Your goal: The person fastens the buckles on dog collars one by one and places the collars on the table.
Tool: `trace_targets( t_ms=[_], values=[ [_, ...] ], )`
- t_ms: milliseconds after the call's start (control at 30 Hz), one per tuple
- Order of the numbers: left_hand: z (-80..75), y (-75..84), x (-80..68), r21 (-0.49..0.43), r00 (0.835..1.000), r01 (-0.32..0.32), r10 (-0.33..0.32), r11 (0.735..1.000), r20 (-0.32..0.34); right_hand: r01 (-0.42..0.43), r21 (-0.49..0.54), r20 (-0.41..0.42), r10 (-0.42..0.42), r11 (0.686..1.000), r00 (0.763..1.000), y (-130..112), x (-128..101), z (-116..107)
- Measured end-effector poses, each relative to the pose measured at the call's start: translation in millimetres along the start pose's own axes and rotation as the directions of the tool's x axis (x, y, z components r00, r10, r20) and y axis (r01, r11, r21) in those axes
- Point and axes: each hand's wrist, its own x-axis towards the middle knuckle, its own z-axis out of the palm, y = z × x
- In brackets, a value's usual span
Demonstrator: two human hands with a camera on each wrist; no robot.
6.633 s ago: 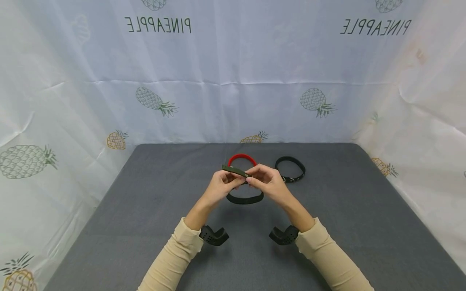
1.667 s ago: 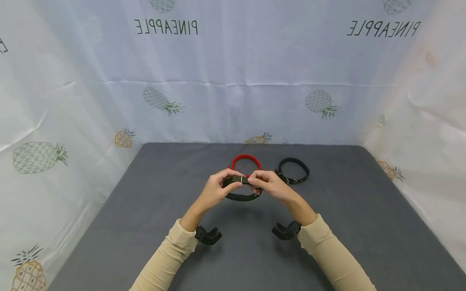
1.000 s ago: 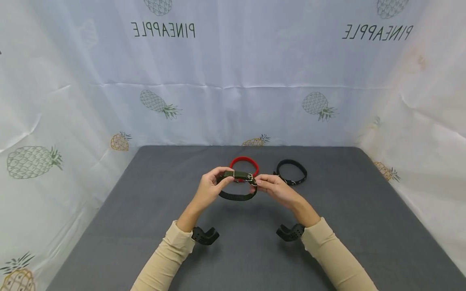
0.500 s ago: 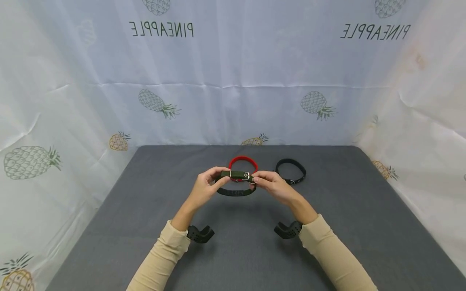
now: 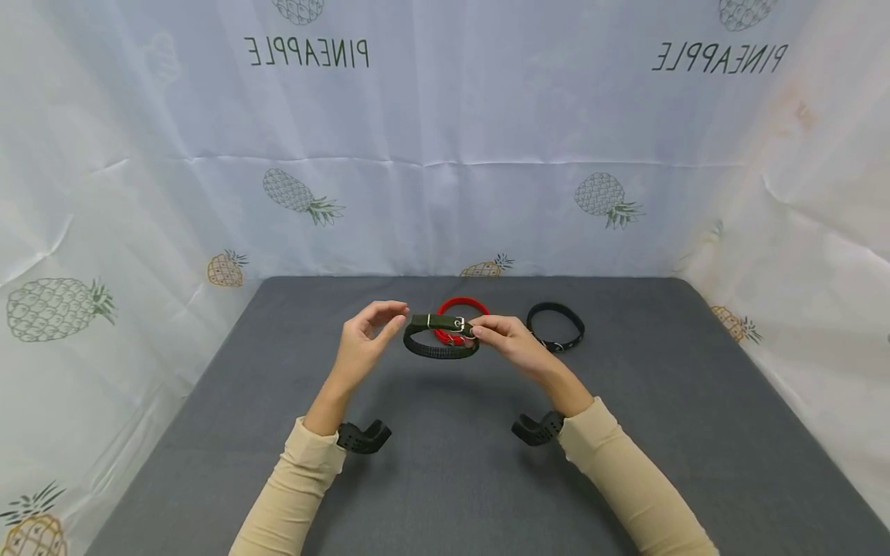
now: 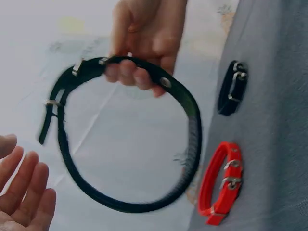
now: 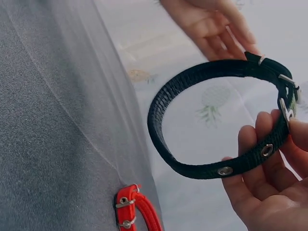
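A dark green buckled collar hangs in the air over the table, closed into a loop. My right hand pinches it beside the silver buckle; in the right wrist view that hand's fingers lie behind the band with its metal eyelets. To the left, my left hand is apart from the collar, fingers loosely extended. In the left wrist view the left hand shows a small gap to the strap's loose end. Behind the held collar a red collar lies on the table, partly hidden.
A black collar lies on the grey table, right of the red one. Pineapple-print curtains close off the back and both sides. A black camera mount sits on each wrist.
Both hands held the dark green collar earlier, working at its buckle. My left hand has let go and moved left; the right hand has carried the collar slightly left and up.
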Motion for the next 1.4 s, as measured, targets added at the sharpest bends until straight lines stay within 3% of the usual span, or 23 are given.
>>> trace_targets(
  t_ms=[433, 800, 900, 1200, 1400],
  values=[
    [-22.0, 5.2, 3.7, -0.056, 0.994, -0.03, 0.023, 0.998, -0.108, 0.09, -0.175, -0.035, -0.097, 0.98, 0.995, 11, 37, 31],
    [-27.7, 9.7, 5.5, -0.085, 0.99, -0.018, 0.006, 0.996, -0.144, 0.133, -0.397, -0.087, -0.182, 0.908, 0.979, 29, 74, 73],
    [-28.5, 10.5, 4.6, -0.084, 0.99, -0.012, 0.0, 0.996, -0.143, 0.125, -0.443, -0.115, -0.195, 0.887, 0.974, 33, 82, 80],
    [-29.4, 8.1, 4.1, -0.063, 0.991, -0.044, 0.035, 0.997, -0.129, 0.052, -0.494, -0.16, -0.149, 0.868, 0.976, 46, 102, 90],
    [-26.5, 6.7, 5.2, -0.063, 0.991, -0.06, 0.052, 0.996, -0.125, -0.008, -0.567, -0.207, -0.133, 0.824, 0.969, 56, 113, 93]
  ],
)
